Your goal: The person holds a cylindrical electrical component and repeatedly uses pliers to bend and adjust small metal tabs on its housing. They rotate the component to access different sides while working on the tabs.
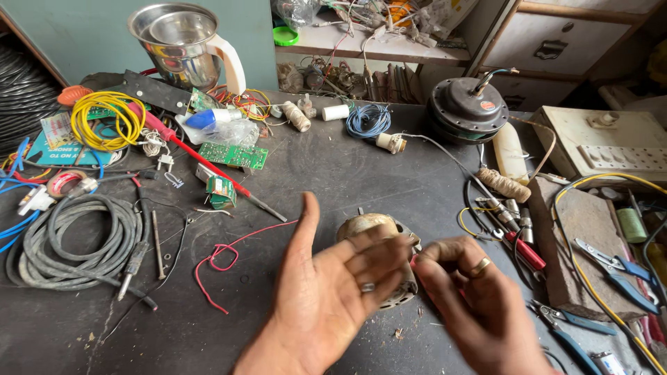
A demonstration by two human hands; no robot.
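Lying at the far left of the frame is a grey cable coil (pixel 76 239), with a red wire (pixel 226 253) curling beside it at centre-left. Lower centre, the left hand (pixel 326 292) spreads wide, palm up, empty, before a small motor (pixel 368 226). Just right, the right hand (pixel 472 298) pinches its fingertips narrowly by the motor. Blue pliers (pixel 615 267) lie at the right edge.

Two bare hands are seen, unsleeved. A silver ring is worn on the left hand (pixel 333 295); a gold band is worn on the right hand (pixel 479 305).
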